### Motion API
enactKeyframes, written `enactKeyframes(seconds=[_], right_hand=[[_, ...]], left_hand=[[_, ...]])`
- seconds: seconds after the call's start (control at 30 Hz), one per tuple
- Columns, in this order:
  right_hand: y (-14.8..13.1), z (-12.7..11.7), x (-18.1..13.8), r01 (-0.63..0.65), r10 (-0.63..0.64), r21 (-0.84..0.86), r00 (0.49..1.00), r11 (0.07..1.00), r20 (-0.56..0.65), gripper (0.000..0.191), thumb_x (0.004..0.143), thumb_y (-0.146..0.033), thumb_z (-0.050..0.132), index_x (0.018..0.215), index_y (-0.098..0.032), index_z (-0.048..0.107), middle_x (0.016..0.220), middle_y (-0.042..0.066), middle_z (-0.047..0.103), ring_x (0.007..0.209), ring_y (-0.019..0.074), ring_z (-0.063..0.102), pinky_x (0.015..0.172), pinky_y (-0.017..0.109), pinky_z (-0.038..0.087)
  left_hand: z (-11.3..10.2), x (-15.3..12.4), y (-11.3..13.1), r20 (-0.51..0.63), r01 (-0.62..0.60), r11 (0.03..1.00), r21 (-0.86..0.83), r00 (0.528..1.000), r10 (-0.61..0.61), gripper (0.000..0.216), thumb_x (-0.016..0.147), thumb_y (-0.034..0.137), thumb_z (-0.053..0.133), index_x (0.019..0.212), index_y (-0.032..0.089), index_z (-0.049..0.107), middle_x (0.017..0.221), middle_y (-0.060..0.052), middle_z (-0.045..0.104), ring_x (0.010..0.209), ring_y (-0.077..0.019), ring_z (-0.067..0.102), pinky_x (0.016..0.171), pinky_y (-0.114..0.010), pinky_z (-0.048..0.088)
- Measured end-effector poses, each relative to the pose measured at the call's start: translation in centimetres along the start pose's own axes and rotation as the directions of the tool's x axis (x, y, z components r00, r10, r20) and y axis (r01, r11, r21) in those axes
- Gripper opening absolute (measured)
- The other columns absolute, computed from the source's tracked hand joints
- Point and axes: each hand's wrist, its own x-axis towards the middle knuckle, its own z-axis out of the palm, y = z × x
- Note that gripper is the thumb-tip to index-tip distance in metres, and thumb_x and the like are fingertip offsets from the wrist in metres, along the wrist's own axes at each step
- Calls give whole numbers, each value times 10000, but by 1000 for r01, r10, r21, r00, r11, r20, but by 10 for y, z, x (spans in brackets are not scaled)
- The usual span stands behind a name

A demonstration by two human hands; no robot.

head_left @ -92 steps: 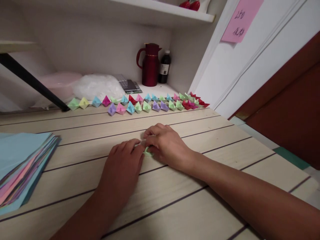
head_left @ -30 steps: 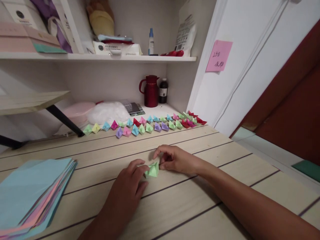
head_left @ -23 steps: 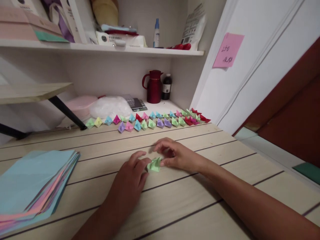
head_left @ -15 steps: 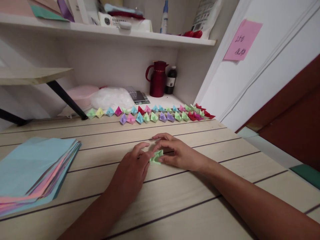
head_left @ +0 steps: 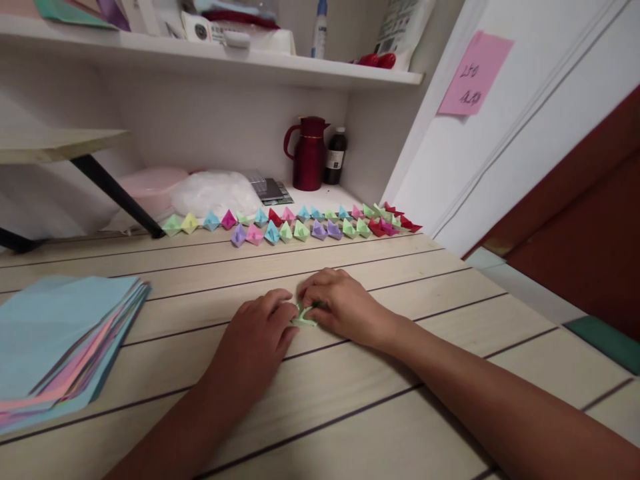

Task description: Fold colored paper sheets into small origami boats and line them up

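Note:
A small folded piece of light green paper (head_left: 304, 317) lies on the wooden tabletop (head_left: 320, 393), partly covered by my fingers. My left hand (head_left: 263, 327) pinches its left side between thumb and fingers. From the right, my right hand (head_left: 337, 303) has its curled fingers and thumb closed on the other side. Beyond the hands stand rows of small folded paper boats in many colours, among them a purple boat (head_left: 319, 230) and a yellow boat (head_left: 190, 223).
At the left lies a stack of coloured paper (head_left: 65, 333), blue on top. Behind the boats are a white plastic bag (head_left: 215, 193), a red jug (head_left: 308, 157) and a dark bottle (head_left: 335, 157). A black bracket (head_left: 117, 197) props a small wooden shelf (head_left: 60, 145).
My right hand's fingers have curled in closer over the green paper, hiding more of it. The paper's upright folds show less now. The whole view has shifted slightly.

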Motion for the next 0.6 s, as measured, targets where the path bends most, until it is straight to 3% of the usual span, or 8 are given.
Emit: enactKeyframes(seconds=[0.23, 0.47, 0.6], right_hand=[[4, 0, 1, -17, 19, 103, 1000, 995, -15, 74, 768, -138, 705, 740, -187, 656, 912, 36, 704, 933, 196, 600, 855, 331, 420], [5, 4, 3, -62, 72, 230, 997, 971, -33, 139, 714, -86, 724, 665, -176, 630, 893, 30, 699, 902, 182, 602, 828, 301, 437], [12, 0, 3, -59, 59, 336, 998, 940, 10, 79, 737, -149, 738, 746, -177, 665, 897, 32, 691, 906, 180, 594, 864, 318, 431]], left_hand=[[2, 4, 0, 67, -12, 1000, -7, 998, 12, 89, 874, 193, 569, 952, 198, 611, 994, -46, 669, 939, -250, 595, 817, -438, 483], [1, 4, 1, 70, -4, 999, -32, 998, 6, 67, 892, 185, 532, 908, 198, 596, 987, -44, 655, 923, -241, 576, 812, -431, 463], [3, 5, 1, 81, 14, 999, -48, 997, -10, 61, 888, 186, 532, 904, 200, 589, 1001, -48, 652, 932, -243, 572, 816, -431, 457]])
